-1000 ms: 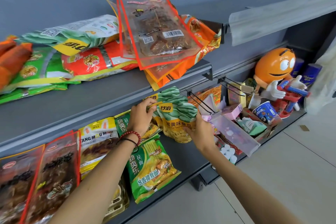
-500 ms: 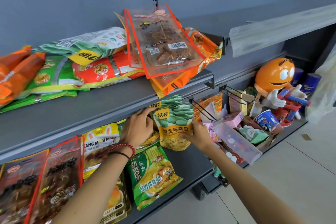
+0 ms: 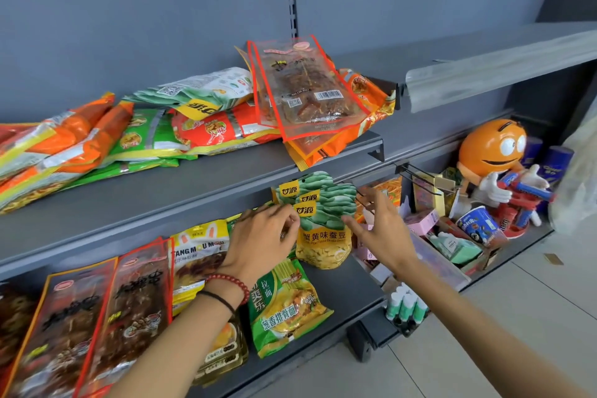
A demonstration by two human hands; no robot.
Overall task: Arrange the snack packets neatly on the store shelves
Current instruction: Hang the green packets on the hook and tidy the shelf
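Note:
A small stack of green-and-yellow bean packets (image 3: 319,220) stands upright at the back of the lower shelf (image 3: 349,287). My left hand (image 3: 261,242) rests against the stack's left edge, fingers curled at it. My right hand (image 3: 378,226) hovers just right of the stack with fingers spread, apart from it. A green noodle packet (image 3: 287,304) lies flat in front of the stack. Left of it lie a yellow-topped packet (image 3: 197,255) and red-edged clear packets (image 3: 106,317). On the upper shelf (image 3: 193,184) lie orange, green and red packets (image 3: 145,136) and a clear red-edged packet (image 3: 303,90).
Black display hooks (image 3: 416,178) stick out right of the bean stack. Beyond them stand a clear bin (image 3: 439,262), small boxes, a cup and an orange round figure (image 3: 491,152). White tubes (image 3: 407,304) sit below the shelf edge. Tiled floor lies at the right.
My right hand has let go of the bean packets and moved off to the right with fingers spread. The stack stands more upright. My left hand stays at its left edge.

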